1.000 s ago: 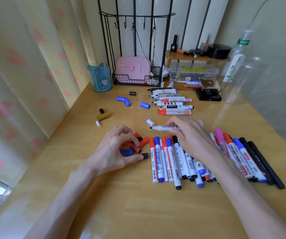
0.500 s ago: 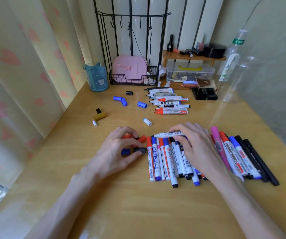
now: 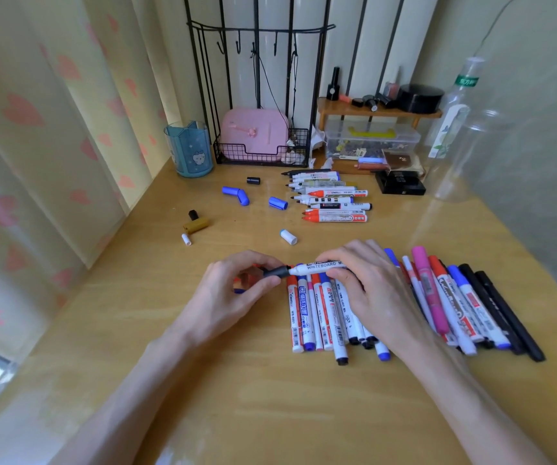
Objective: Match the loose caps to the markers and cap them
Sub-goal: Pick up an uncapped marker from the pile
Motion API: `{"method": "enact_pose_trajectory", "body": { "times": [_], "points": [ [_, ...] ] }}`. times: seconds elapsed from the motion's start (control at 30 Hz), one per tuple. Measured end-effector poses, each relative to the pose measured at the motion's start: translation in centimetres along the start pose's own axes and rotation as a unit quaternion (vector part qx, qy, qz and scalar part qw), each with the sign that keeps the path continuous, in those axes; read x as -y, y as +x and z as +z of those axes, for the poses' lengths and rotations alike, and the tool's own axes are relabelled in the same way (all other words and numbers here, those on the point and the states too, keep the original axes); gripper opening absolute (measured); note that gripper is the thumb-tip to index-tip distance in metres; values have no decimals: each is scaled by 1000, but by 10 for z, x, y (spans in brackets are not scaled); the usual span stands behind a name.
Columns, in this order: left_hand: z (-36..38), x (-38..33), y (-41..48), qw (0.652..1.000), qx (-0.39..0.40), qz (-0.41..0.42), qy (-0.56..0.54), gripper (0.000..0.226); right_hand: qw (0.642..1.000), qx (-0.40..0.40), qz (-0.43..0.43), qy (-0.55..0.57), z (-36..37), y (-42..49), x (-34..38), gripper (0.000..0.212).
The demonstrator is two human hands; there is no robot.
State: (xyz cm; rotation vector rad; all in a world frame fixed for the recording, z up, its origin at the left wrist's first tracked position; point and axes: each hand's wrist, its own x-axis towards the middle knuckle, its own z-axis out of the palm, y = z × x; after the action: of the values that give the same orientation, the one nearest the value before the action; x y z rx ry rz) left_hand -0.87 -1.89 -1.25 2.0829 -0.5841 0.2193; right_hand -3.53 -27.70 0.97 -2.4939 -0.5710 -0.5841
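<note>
So the left hand pinches a black cap between thumb and fingertips. The right hand has its fingers curled round a white marker just to the right of that cap. The marker's long axis runs straight left-right, nib end pointing at the cap. The cap's mouth looks lined up with it, touching or already partly on, can't tell which. I'd guess a straight push along that axis seats it. The barrel reads "WHITEBOARD M", with the rest hidden by fingers. Print on the capped markers below the grip is too small to read.
</note>
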Motion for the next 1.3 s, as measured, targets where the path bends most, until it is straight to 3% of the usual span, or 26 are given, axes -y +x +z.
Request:
{"method": "enact_pose_trajectory", "body": {
  "times": [0.43, 0.53, 0.73, 0.9, 1.07, 1.23, 1.3],
  "points": [
    [12, -6, -5, 999, -39, 28, -13, 25, 1000, -19, -23, -9, 9, -3, 13, 22],
    [10, -8, -3, 999, -18, 32, -3, 23, 1000, -3, -20, 12, 6, -1, 9, 20],
    [-14, 4, 2, 997, -12, 10, 80, 17, 998, -37, 52, -26, -2, 1, -9, 20],
    [-29, 17, 1, 982, 7, -13, 187, 24, 996, -37, 76, -35, 0, -1, -13, 19],
    [-27, 21, 0, 982, -4, -22, 187, 24, 996, -39, 73, -26, 1, -1, -11, 19],
    [-2, 20, 11, 964, -8, -35, 262, 52, 996, -24, 81, -14, 4, -2, -11, 18],
    [6, 19, 13, 956, -16, -45, 290, 49, 996, -21, 83, -12, 5, -2, -11, 19]
  ]
}}
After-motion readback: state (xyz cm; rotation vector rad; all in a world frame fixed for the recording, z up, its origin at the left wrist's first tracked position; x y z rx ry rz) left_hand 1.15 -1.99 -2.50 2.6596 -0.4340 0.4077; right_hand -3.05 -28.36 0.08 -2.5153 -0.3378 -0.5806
